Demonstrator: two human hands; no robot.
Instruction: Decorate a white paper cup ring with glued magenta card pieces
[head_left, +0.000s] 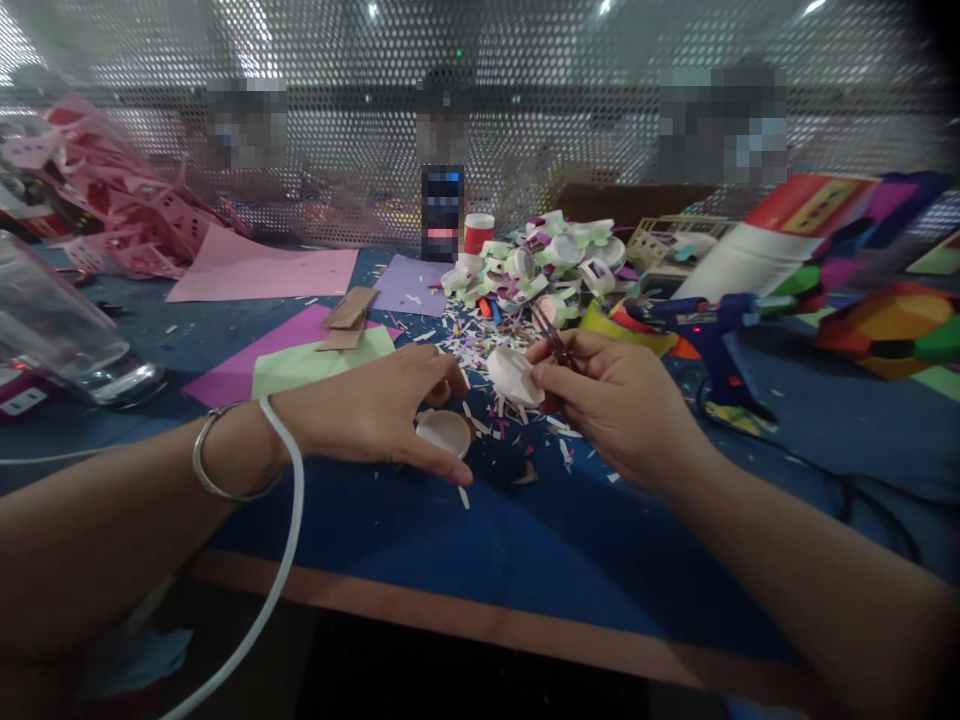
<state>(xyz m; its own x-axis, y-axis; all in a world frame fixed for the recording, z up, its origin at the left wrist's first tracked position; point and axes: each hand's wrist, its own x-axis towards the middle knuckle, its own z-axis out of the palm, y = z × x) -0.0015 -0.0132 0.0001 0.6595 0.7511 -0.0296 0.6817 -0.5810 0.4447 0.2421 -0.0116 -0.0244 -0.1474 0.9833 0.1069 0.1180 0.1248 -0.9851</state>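
My left hand (379, 410) reaches over the blue table cover, its fingers closed around a small pale round paper piece (444, 432) that rests among scraps. My right hand (611, 400) holds a white round paper cutout (514, 376) at its thumb and fingertips, together with small dark scissors (555, 342) whose blades point up and to the left. The two hands sit close together, a few centimetres apart. A metal bangle (217, 470) circles my left wrist, and a white cable (285, 500) crosses it.
Paper scraps (480, 350) litter the blue table cover (465, 540). Behind them lies a heap of white and green cut pieces (547, 262). A blue glue gun (701, 325) stands at the right, coloured paper sheets (270, 275) and a clear plastic container (60, 330) at the left. Other people sit behind a perforated screen.
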